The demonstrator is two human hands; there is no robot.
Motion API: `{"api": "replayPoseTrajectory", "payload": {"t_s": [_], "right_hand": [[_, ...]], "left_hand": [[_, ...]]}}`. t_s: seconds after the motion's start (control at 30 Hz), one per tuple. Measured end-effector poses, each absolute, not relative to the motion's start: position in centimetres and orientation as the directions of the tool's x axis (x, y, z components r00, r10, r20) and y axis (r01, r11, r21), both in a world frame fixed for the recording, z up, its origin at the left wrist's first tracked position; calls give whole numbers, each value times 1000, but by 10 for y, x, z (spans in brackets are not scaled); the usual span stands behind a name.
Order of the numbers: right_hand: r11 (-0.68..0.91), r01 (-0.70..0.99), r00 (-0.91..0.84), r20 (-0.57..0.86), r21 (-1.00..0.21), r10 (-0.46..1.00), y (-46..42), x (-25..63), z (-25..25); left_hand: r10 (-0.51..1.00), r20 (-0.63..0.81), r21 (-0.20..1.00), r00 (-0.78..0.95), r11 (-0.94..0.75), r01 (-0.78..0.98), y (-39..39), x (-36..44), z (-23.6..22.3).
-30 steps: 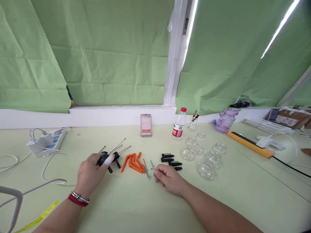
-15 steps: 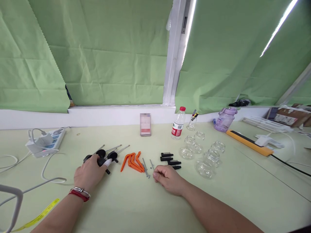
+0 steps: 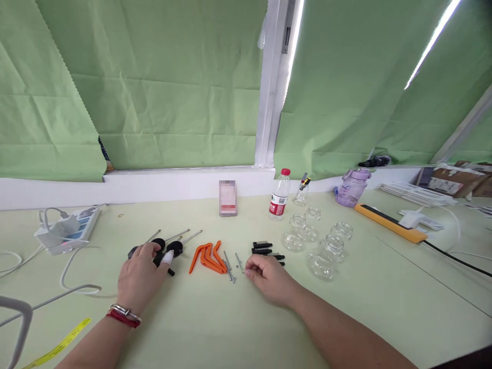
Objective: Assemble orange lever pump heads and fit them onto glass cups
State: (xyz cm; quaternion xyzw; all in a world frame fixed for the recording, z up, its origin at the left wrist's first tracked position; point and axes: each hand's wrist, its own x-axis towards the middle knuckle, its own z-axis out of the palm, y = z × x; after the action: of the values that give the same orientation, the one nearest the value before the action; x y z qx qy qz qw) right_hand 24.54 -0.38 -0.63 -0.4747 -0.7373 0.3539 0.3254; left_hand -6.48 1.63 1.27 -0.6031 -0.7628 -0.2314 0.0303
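Observation:
My left hand (image 3: 141, 274) is curled over several black plastic parts with metal rods (image 3: 176, 248), thumb and fingers closing on one of them; its far side is hidden. The thumb tip has a white covering. My right hand (image 3: 271, 279) rests on the table, fingers pinched together beside a thin metal screw (image 3: 239, 262); whatever lies between the fingertips is hidden. More long screws (image 3: 229, 270) and small nuts lie just left of it. Bent orange plastic handles (image 3: 208, 257) lie between the hands. Black pieces with springs (image 3: 262, 251) sit behind my right hand, which partly covers them.
Several clear glass jars (image 3: 323, 264) stand to the right. Farther back are a water bottle (image 3: 279, 197), a glass with tools (image 3: 302, 192), a propped box-shaped item (image 3: 228, 199) and a purple bottle (image 3: 352, 188). Power strips (image 3: 388, 223) and white cables lie at both sides.
The view has shifted slightly. My right hand has moved a little up and right relative to the screws, covering more of the black spring pieces. My left hand stays at the black parts.

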Motion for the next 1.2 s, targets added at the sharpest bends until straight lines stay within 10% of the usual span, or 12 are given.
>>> {"api": "replayPoseTrajectory", "payload": {"t_s": [0.37, 1.2], "right_hand": [[70, 824, -27, 86, -562, 996, 24, 306, 14], [227, 739, -412, -158, -634, 897, -6, 262, 8]], "left_hand": [[795, 252, 376, 552, -606, 701, -15, -20, -4], [747, 204, 323, 633, -662, 677, -19, -14, 0]]}}
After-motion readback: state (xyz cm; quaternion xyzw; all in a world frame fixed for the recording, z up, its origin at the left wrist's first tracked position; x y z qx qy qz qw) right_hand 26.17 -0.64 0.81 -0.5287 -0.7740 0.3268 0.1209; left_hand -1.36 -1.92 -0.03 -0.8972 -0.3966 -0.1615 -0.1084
